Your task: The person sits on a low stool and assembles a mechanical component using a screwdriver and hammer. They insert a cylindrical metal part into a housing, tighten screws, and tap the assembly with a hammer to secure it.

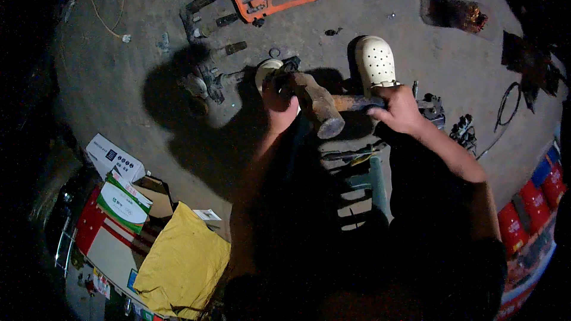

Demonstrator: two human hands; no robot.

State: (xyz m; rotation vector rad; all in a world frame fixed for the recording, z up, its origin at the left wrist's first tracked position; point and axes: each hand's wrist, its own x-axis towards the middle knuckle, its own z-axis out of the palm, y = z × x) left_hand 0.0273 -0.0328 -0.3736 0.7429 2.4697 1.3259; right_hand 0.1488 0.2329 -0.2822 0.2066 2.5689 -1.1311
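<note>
My right hand (399, 109) is closed around the handle of a hammer (321, 110). Its worn, rusty metal head is raised close to my left hand. My left hand (279, 110) grips a dark metal part (288, 66), whose shape is mostly lost in shadow and partly covered by the hammer head. Below them on the floor are my feet in cream clogs; the right clog (376, 59) shows well, while the left one (269, 70) is largely hidden by the part and my hand.
An orange tool case (285, 5) with sockets lies beyond my feet. Dark metal parts (205, 80) are scattered on the left, with more (463, 132) on the right. Boxes (124, 202) and a yellow bag (184, 264) sit at lower left, red containers (535, 202) at lower right.
</note>
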